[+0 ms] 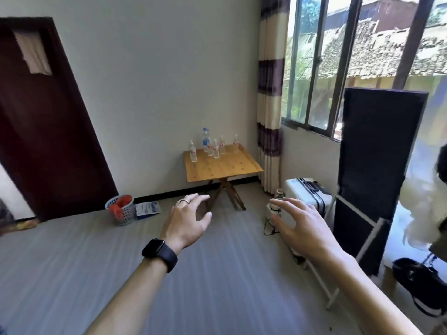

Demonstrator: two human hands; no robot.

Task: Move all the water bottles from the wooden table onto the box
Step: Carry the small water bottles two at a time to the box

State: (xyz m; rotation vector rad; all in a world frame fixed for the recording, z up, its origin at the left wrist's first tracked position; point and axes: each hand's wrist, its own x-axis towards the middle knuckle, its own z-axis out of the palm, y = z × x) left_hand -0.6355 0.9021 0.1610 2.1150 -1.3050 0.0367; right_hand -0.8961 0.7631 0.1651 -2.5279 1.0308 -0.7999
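Pale wood folding table (222,165), well ahead of the person; every bottle stands along its back edge, none shifted yet. Tall bottle (205,140), blue cap and label, near the middle of that edge. Likely the heaviest if full, though the fill is not readable, so wrap it round the body below the shoulder. Smaller bottles (216,149), about five, clear with red-marked labels: one toward the back left corner, one toward the back right, the rest clustered by the tall one. Thin plastic, probably light, smooth, walls yielding to a squeeze; take mid-body, firm but not crushing, and mind the close neighbours tipping. Left hand (187,218) and right hand (297,223) empty, fingers spread and loosely curved, in the air well short of the table. Box: cannot tell which object it is.
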